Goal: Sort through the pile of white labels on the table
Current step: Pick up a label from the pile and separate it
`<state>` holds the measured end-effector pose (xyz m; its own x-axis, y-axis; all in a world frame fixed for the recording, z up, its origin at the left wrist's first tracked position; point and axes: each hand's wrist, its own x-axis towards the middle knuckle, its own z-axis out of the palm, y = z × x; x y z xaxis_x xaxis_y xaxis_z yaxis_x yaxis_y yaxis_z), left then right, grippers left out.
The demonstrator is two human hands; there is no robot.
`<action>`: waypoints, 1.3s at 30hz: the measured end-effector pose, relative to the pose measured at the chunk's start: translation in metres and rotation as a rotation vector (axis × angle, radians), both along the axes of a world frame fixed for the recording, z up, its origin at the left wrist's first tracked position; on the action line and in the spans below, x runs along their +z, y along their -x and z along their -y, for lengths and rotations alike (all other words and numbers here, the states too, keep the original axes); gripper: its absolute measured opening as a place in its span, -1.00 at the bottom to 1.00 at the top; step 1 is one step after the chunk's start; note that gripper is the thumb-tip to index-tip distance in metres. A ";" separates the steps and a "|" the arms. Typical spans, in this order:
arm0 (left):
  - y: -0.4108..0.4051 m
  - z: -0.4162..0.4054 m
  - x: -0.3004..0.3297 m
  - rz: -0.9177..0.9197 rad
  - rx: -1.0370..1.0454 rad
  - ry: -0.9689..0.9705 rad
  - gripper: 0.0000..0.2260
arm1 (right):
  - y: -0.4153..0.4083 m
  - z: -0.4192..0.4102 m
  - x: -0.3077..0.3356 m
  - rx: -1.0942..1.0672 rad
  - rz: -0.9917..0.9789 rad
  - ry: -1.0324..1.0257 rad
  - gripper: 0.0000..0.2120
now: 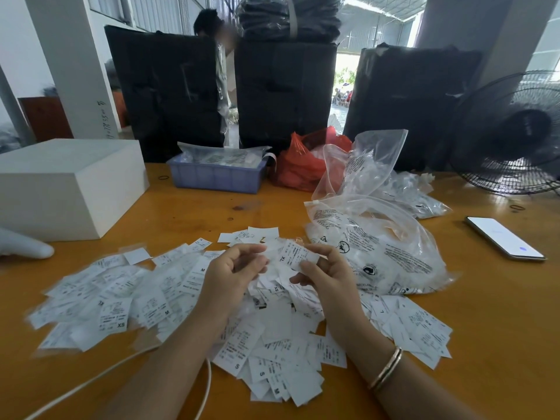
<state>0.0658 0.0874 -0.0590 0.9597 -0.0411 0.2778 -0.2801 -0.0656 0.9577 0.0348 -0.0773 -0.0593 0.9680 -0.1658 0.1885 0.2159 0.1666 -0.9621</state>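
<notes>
Bright daylight enters through the doorway (344, 83) behind, overexposed there. The labels (100, 301) at the table's left edge are motion-blurred. Wide-angle distortion bends the frame's edges.

An orange-brown wooden surface (188, 207) stands in a bright warehouse hall with white pillars (72, 65), tall black-wrapped bales (285, 89) behind it, a black floor fan (512, 131) at right, and daylight pouring through an open doorway (345, 83).
</notes>
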 end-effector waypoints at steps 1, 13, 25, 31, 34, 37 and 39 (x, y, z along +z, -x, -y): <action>0.000 0.000 0.000 -0.001 -0.007 0.004 -0.86 | 0.000 -0.001 -0.001 0.007 -0.002 0.022 -0.82; 0.003 0.000 0.002 0.011 -0.020 0.024 -0.86 | -0.003 -0.001 -0.004 -0.098 0.047 0.087 -0.84; 0.004 0.001 0.003 -0.002 -0.023 0.047 -0.86 | 0.000 -0.006 -0.004 -0.038 0.083 0.191 -0.83; 0.003 0.000 0.003 -0.005 0.001 0.056 -0.87 | -0.001 -0.004 -0.004 -0.043 0.073 0.077 -0.83; 0.003 0.000 0.002 -0.007 0.010 0.065 -0.87 | -0.002 -0.004 -0.004 -0.053 0.074 0.073 -0.82; 0.003 0.000 0.002 -0.010 0.005 0.076 -0.87 | -0.001 -0.005 -0.004 -0.032 0.081 0.114 -0.82; 0.003 0.000 0.002 -0.011 0.001 0.076 -0.87 | -0.001 -0.006 -0.004 -0.039 0.083 0.132 -0.82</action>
<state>0.0631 0.0870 -0.0574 0.9627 -0.0189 0.2700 -0.2699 0.0072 0.9629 0.0353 -0.0712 -0.0631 0.9413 -0.1719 0.2904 0.2996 0.0300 -0.9536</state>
